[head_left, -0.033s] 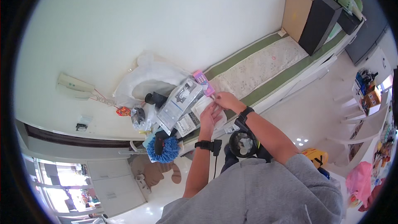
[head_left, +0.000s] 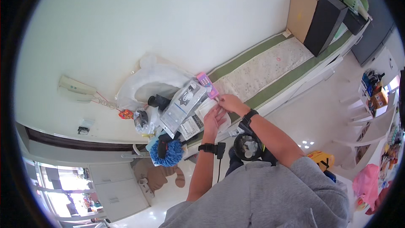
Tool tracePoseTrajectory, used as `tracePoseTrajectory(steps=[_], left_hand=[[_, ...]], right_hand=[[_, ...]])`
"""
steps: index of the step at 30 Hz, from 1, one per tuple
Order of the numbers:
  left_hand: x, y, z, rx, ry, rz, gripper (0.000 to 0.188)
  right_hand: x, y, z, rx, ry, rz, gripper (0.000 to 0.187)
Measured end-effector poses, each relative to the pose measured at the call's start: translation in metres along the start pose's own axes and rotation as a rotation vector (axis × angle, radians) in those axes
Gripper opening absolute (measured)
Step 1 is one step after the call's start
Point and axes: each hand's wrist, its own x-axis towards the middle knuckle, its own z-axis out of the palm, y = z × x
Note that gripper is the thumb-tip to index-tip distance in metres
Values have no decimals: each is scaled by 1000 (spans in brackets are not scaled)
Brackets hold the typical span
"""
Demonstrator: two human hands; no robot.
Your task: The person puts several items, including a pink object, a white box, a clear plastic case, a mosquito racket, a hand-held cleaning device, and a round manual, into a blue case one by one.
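Observation:
My left hand and my right hand meet over a white, thin, soft-looking item at the near edge of the cluttered bench. Fingers of my right hand are pinched together beside a pink toy-like phone; what lies between them is too small to make out. The fingers of my left hand bend in toward that pinch, close together, and whatever they grip is hidden. Left of the hands lies a clear plastic package, tilted over a white box with dark print.
A blue fluffy duster hangs at the bench's near left. Behind the pile sit a translucent plastic bag and a black cylinder. A green-edged runner leads to a brown and black box. Below stands a dark round bin.

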Motion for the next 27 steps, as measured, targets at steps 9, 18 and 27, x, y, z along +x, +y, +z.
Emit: tracePoseTrajectory(steps=[9,18,27], left_hand=[[20,-1,18,-66,-85,40,46],[18,8,26,-50,-77,30,47],[23,16,32,-133,-137,-82,35]], right_hand=[[-5,-3,-28,-62,157,2,28],[-65,-15,-39,42,126,-44,26],[-116,-15,-42,77,76,-255,19]])
